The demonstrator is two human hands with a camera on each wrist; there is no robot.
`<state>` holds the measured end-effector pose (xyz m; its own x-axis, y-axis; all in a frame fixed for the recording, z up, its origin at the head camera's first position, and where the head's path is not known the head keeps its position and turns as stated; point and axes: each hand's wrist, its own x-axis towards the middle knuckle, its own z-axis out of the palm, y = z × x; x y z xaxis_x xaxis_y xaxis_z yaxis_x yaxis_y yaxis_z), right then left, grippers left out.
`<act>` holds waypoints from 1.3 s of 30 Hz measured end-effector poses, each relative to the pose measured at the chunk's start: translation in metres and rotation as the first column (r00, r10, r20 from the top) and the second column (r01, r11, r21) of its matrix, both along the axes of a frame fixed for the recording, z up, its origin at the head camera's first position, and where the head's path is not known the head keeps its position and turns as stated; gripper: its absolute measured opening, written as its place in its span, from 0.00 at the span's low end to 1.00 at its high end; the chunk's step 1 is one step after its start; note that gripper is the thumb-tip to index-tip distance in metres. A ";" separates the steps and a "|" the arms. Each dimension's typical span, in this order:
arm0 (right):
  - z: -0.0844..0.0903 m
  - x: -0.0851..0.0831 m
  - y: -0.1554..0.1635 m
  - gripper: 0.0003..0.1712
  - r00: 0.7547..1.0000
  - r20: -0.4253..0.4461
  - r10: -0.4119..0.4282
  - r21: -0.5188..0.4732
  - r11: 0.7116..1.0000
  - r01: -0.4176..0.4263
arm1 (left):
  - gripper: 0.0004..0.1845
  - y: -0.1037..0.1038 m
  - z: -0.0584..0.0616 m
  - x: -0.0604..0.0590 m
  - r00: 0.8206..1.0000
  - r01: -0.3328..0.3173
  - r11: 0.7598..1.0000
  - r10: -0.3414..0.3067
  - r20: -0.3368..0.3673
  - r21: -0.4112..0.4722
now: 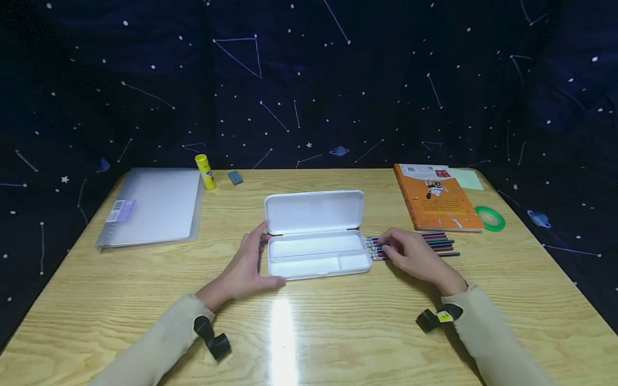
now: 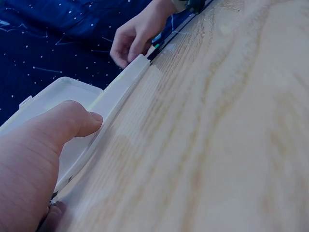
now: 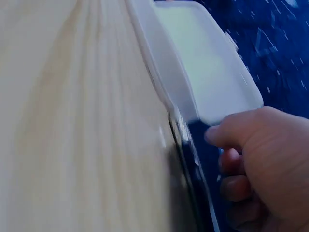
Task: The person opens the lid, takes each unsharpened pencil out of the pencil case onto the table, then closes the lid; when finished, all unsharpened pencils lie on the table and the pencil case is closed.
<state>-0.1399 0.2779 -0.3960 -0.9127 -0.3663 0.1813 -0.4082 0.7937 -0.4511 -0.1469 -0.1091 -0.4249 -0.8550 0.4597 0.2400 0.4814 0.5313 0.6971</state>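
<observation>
A white pencil case (image 1: 316, 265) lies on the table with its lid (image 1: 314, 213) raised; its compartments hold nothing. My left hand (image 1: 243, 268) grips the case's left end, thumb along the front edge and fingers round the back corner. In the left wrist view the thumb (image 2: 79, 118) presses on the rim. Several dark pencils (image 1: 441, 244) lie side by side at the case's right end. Over their near ends is my right hand (image 1: 410, 254), its fingers bent down at them. Whether it pinches a pencil is hidden in the head view and blurred in the right wrist view.
A clear folder (image 1: 154, 206), a yellow glue stick (image 1: 205, 171) and a blue eraser (image 1: 235, 177) are at the back left. An orange book (image 1: 436, 198), pale green paper (image 1: 465, 179) and green tape roll (image 1: 490, 219) are at the right. A dark starry cloth (image 1: 309, 80) hangs behind.
</observation>
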 end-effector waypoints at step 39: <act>0.011 -0.013 -0.077 0.04 0.964 0.089 0.249 -0.068 0.967 -0.244 | 0.66 -0.001 -0.004 -0.002 0.999 0.029 0.999 -0.029 -0.018 0.025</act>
<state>-0.1530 0.2007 -0.3850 -0.8095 -0.5738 0.1244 -0.5407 0.6460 -0.5387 -0.1488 -0.1101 -0.4287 -0.8370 0.4779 0.2666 0.5086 0.4995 0.7013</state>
